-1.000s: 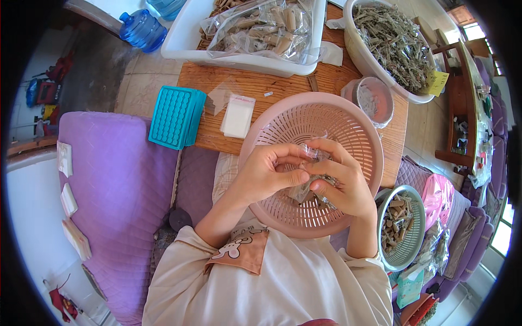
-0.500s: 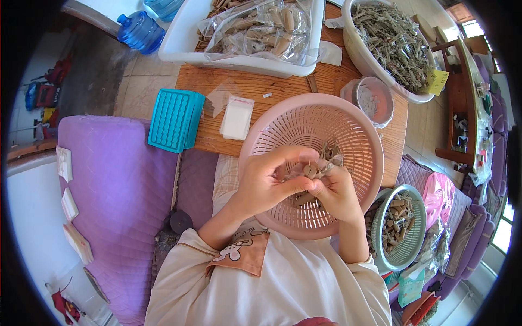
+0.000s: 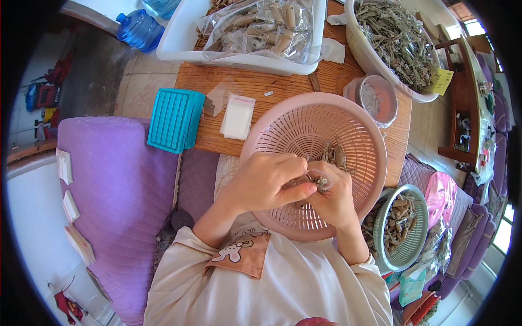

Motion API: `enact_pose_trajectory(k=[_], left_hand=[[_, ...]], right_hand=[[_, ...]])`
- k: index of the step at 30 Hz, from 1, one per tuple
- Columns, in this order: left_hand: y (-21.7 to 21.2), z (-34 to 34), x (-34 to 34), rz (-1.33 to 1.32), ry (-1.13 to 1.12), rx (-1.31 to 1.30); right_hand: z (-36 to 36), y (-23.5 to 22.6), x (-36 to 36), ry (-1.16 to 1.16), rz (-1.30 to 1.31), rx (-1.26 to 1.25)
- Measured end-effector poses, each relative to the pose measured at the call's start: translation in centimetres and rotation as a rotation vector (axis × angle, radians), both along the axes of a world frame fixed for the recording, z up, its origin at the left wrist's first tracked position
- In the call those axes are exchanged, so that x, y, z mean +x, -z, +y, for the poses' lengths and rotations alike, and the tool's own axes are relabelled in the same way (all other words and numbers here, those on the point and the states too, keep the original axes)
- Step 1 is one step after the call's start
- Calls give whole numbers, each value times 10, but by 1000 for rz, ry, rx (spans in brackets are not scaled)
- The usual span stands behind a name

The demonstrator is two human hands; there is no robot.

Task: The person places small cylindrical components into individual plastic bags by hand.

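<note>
My left hand (image 3: 269, 182) and my right hand (image 3: 335, 202) meet over a pink slotted plastic basket (image 3: 372, 130). Between them is a small clear plastic bag (image 3: 324, 181) with dried plant bits in it. The right fingers wrap round the bag. At its edge, the left thumb and fingers are closed in a pinch; the exact contact is partly hidden. More dried plant pieces (image 3: 338, 156) lie inside the basket, just beyond my hands.
On the wooden table (image 3: 283, 87) are a teal tray stack (image 3: 171, 120), white packets (image 3: 237, 117), a tub (image 3: 375, 100) and a white bin (image 3: 239, 61). A basin of dried plants (image 3: 399, 46) stands far right. A green basket (image 3: 418, 239) of brown pieces sits at right.
My left hand has turned over, its back now facing up. The right hand has rolled inward round the bag, whose rounded clear end now shows. The brown piece between the hands is now hidden.
</note>
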State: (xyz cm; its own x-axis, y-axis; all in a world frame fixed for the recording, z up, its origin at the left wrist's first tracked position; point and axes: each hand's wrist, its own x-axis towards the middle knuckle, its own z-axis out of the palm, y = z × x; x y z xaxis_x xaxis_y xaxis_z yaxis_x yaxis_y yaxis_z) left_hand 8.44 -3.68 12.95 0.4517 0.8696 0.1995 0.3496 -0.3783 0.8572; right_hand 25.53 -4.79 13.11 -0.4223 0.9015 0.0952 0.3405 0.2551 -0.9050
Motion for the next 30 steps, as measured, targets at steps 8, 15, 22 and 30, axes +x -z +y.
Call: enact_pose_trajectory(k=[8, 15, 22, 30], left_hand=[[9, 1, -1, -90, -116, -206], [-3, -4, 0, -76, -352, 194], [-1, 1, 3, -8, -251, 328], [2, -3, 9, 16, -275, 265]], right_hand=[[12, -3, -5, 27, 1, -208], [16, -10, 1, -56, 153, -326], [12, -7, 5, -152, 118, -380], [7, -5, -8, 108, 206, -282]])
